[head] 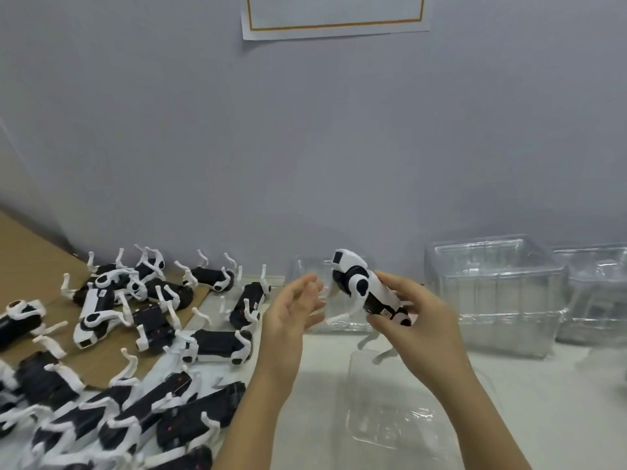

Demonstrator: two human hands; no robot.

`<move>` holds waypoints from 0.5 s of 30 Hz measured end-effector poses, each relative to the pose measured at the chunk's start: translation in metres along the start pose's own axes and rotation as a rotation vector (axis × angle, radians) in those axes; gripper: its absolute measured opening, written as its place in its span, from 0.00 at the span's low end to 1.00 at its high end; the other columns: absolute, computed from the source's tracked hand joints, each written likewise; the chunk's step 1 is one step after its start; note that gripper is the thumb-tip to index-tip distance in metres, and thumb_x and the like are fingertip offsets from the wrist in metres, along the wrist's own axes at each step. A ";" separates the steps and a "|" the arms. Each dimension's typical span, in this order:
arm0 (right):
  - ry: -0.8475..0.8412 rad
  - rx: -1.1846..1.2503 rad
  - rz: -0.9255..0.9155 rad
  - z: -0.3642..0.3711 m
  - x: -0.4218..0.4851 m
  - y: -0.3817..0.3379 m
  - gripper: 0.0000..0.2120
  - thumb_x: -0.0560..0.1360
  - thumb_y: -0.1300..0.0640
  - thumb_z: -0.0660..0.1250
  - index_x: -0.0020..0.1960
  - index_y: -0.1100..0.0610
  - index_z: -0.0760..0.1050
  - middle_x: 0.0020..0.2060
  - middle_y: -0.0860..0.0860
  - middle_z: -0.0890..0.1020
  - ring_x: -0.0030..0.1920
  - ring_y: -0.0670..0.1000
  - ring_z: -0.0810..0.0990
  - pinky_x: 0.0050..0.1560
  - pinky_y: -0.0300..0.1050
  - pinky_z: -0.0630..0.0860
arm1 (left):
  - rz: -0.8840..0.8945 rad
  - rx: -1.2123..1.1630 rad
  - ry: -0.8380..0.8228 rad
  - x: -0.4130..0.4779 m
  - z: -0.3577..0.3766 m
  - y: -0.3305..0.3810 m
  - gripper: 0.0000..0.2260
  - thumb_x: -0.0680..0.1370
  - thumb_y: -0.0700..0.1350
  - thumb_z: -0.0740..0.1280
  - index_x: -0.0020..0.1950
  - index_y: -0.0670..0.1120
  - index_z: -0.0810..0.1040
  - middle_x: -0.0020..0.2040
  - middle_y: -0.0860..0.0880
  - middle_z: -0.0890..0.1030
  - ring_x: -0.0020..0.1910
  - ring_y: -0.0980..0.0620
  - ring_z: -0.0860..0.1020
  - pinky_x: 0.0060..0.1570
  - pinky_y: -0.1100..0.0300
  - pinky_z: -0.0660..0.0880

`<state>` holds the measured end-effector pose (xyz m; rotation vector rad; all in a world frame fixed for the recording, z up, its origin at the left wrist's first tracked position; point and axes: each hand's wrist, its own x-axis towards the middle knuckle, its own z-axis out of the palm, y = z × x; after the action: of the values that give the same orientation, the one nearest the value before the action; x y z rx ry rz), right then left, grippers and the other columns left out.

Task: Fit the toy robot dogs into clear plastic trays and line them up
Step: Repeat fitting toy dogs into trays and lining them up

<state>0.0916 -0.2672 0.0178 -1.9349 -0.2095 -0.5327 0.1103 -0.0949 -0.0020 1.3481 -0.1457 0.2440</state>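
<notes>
My right hand [412, 320] grips a white and black toy robot dog [361, 286] around its body, lifted above the table with its head up and to the left. Just left of the toy, my left hand [293, 310] hovers with relaxed fingers and holds nothing. A clear plastic tray [383, 415] lies flat on the white table below my hands. Several more toy robot dogs [152, 320] lie in a loose pile on the left, most on their backs with white legs up.
Stacks of clear plastic trays [495, 293] stand at the back right against the grey wall, with another stack [597, 293] further right. A clear tray [305, 276] stands behind my hands. Brown cardboard [30, 262] lies under the pile at the left.
</notes>
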 end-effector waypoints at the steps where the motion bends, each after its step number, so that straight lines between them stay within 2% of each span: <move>1: -0.018 -0.092 -0.069 0.003 -0.001 -0.002 0.30 0.68 0.67 0.74 0.55 0.33 0.75 0.44 0.32 0.80 0.48 0.38 0.74 0.46 0.31 0.71 | -0.005 0.015 -0.028 -0.001 0.003 0.003 0.30 0.66 0.64 0.70 0.62 0.48 0.78 0.54 0.51 0.84 0.52 0.53 0.83 0.47 0.61 0.78; 3: -0.017 -0.238 -0.220 0.006 -0.007 -0.006 0.30 0.68 0.69 0.74 0.60 0.39 0.75 0.48 0.32 0.77 0.50 0.39 0.69 0.52 0.34 0.67 | -0.015 0.025 -0.064 -0.006 0.005 0.006 0.33 0.62 0.62 0.72 0.63 0.48 0.77 0.50 0.51 0.85 0.49 0.54 0.83 0.45 0.62 0.78; 5: 0.005 -0.323 -0.318 0.007 -0.010 -0.005 0.28 0.68 0.70 0.74 0.63 0.48 0.78 0.53 0.37 0.77 0.52 0.39 0.67 0.54 0.34 0.66 | 0.001 0.048 -0.055 -0.010 0.004 0.010 0.31 0.59 0.57 0.77 0.59 0.48 0.78 0.46 0.53 0.85 0.43 0.57 0.83 0.41 0.66 0.77; 9: 0.005 -0.350 -0.356 0.009 -0.020 -0.001 0.28 0.69 0.69 0.74 0.66 0.52 0.76 0.56 0.40 0.76 0.56 0.41 0.68 0.58 0.31 0.66 | 0.050 0.103 0.018 -0.017 0.003 0.015 0.25 0.58 0.50 0.81 0.53 0.50 0.81 0.44 0.53 0.85 0.42 0.56 0.84 0.40 0.65 0.78; 12: 0.059 -0.371 -0.360 0.015 -0.026 0.000 0.28 0.68 0.64 0.76 0.66 0.52 0.76 0.58 0.45 0.78 0.59 0.46 0.72 0.60 0.37 0.67 | 0.089 0.249 0.147 -0.028 0.011 0.022 0.28 0.52 0.60 0.81 0.49 0.58 0.80 0.47 0.57 0.84 0.45 0.59 0.83 0.43 0.63 0.79; 15: 0.055 -0.189 -0.301 0.017 -0.026 0.001 0.20 0.72 0.61 0.73 0.60 0.45 0.77 0.50 0.40 0.81 0.51 0.44 0.77 0.51 0.33 0.71 | 0.177 0.500 0.222 -0.041 0.022 0.033 0.27 0.50 0.68 0.77 0.46 0.64 0.77 0.44 0.64 0.80 0.44 0.66 0.78 0.41 0.67 0.76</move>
<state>0.0733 -0.2497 -0.0009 -2.0811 -0.4322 -0.8283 0.0634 -0.1139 0.0238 1.7937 -0.0147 0.6067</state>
